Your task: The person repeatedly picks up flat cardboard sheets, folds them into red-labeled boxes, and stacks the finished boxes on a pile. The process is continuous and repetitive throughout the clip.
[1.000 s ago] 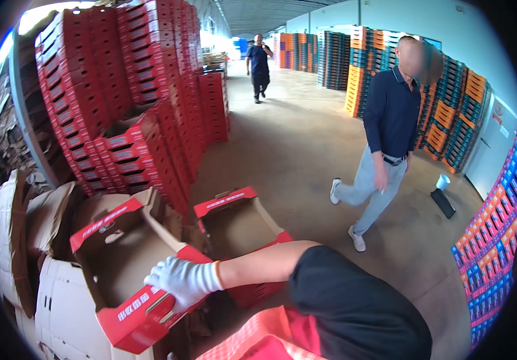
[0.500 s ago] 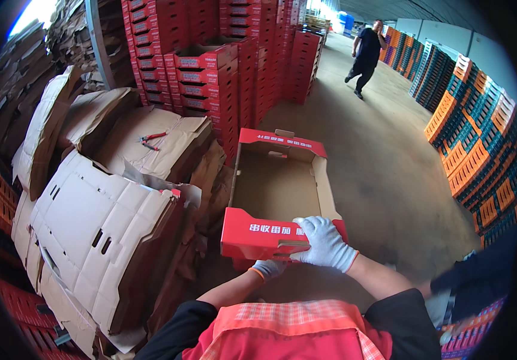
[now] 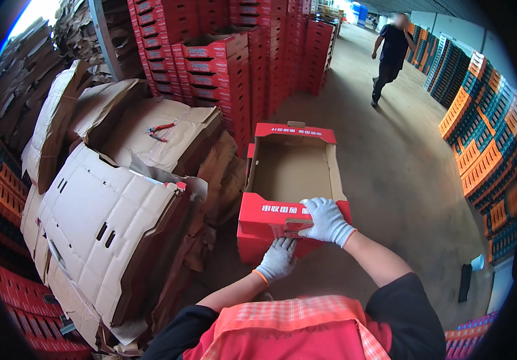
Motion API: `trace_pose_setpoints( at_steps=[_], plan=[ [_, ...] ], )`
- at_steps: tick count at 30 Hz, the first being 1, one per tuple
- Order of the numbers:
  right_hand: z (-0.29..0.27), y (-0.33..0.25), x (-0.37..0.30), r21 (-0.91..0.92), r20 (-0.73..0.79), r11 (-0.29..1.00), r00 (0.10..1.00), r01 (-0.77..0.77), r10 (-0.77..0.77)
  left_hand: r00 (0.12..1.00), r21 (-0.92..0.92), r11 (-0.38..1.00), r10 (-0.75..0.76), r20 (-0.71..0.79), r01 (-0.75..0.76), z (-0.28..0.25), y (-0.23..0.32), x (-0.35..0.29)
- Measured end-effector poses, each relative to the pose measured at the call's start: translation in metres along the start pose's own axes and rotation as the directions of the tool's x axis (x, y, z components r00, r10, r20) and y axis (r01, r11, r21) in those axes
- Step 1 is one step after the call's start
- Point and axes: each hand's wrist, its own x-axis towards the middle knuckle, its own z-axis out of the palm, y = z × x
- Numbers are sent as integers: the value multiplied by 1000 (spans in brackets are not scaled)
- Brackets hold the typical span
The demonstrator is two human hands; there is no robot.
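Observation:
An open red cardboard box (image 3: 297,171) with a brown inside and white printing stands in front of me. It sits on another red box (image 3: 254,245), which shows below its near wall. My right hand (image 3: 325,222), in a pale knitted glove, is closed over the top box's near wall beside the hand-hole flap, thumb toward the flap. Lower and to the left, my gloved left hand (image 3: 277,259) lies against the front of the boxes, its fingers stretched upward just under the flap. What its fingertips touch is partly hidden.
Flattened cardboard blanks (image 3: 102,216) are piled at left, with red-handled pliers (image 3: 161,131) on cardboard behind them. Tall stacks of red boxes (image 3: 219,72) rise beyond. Orange and green crates (image 3: 480,132) line the right. A person in dark clothes (image 3: 392,54) walks on the floor ahead.
The top box has settled squarely over the lower one. My left hand has come out from under it onto the front. The walking person is nearer; an arm at right has left view.

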Motion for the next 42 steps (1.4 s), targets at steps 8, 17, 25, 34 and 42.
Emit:
trace_pose_setpoints(
  at_steps=[8,17,25,34,42],
  plan=[
    [9,23,-8,103,-9,991,996,90,-89,1000,-52,999,10,12,-10,9,-4,-6],
    [22,10,20,77,191,997,981,10,-25,975,124,991,-77,209,51,-13,21,32],
    [38,12,20,51,157,999,987,17,-25,869,-388,883,-42,494,264,46,0,-6],
    [32,12,15,99,120,994,991,42,-54,436,86,493,-827,355,866,72,-60,-133],
    [30,46,10,190,88,978,990,92,-110,69,108,104,-955,288,989,60,31,-434]
  ],
)
